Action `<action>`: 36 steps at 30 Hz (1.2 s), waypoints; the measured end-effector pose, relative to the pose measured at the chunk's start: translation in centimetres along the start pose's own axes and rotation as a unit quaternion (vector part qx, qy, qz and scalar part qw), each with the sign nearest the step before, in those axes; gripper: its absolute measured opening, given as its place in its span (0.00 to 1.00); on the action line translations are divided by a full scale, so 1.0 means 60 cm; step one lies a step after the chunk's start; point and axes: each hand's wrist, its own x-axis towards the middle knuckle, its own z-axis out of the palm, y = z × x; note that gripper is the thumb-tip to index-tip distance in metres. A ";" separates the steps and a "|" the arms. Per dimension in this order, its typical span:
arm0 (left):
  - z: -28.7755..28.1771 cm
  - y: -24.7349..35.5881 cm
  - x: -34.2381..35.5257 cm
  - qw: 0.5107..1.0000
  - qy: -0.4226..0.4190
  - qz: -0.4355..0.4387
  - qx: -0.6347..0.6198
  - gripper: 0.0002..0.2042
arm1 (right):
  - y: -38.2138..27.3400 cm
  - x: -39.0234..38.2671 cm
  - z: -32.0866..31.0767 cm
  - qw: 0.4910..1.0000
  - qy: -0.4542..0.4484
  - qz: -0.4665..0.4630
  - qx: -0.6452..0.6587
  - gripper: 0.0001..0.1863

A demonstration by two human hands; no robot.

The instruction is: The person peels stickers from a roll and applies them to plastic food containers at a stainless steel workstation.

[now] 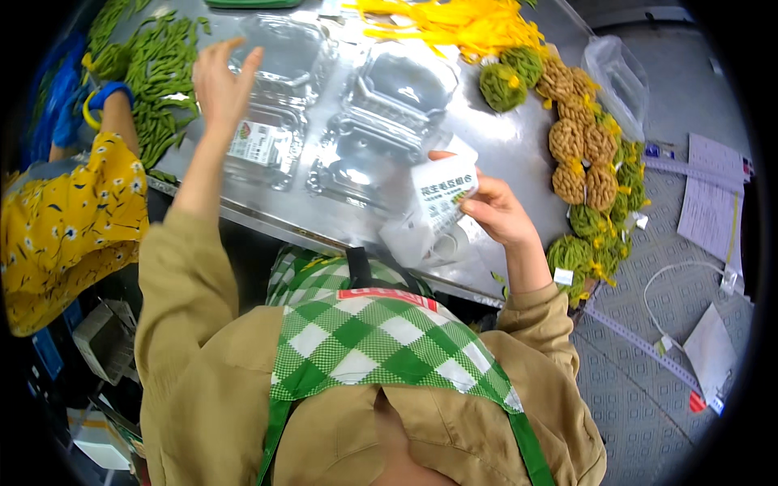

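Observation:
My left hand [220, 91] is raised at the near left, fingers apart and holding nothing, beside an opened clear plastic clamshell box [284, 58]. One half of that box bears a white printed label [258, 142]. To its right lies a second clear clamshell box [409, 85], also opened out flat. In my right hand [501, 212] is a roll of white printed labels [442, 190], pinched between thumb and fingers. Its backing strip hangs down over the table edge side.
Loose green pods [158, 89] cover the left of the metal table [494, 130], near a co-worker's yellow floral sleeve [77, 235]. Yellow net bags [462, 24] lie at the back. Netted peanuts [567, 142] and netted green pods [571, 259] line the right edge.

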 end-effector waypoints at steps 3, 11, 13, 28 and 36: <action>-0.053 0.169 -0.087 0.784 -0.339 -0.192 -0.483 0.13 | 0.001 0.002 0.007 0.996 0.021 0.084 -0.025 0.15; -0.074 0.276 -0.198 0.607 -0.420 -0.312 -0.598 0.09 | -0.007 0.020 0.028 0.969 -0.009 0.152 -0.195 0.16; -0.079 0.278 -0.205 0.626 -0.427 -0.327 -0.565 0.09 | 0.005 0.038 0.061 0.986 0.049 0.012 -0.158 0.15; -0.098 0.267 -0.234 0.834 -0.280 -0.196 -0.434 0.06 | 0.040 0.064 0.090 0.923 0.116 0.077 -0.360 0.10; -0.093 0.254 -0.243 0.837 -0.302 -0.244 -0.386 0.10 | 0.066 0.081 0.057 0.952 0.079 0.091 -0.282 0.10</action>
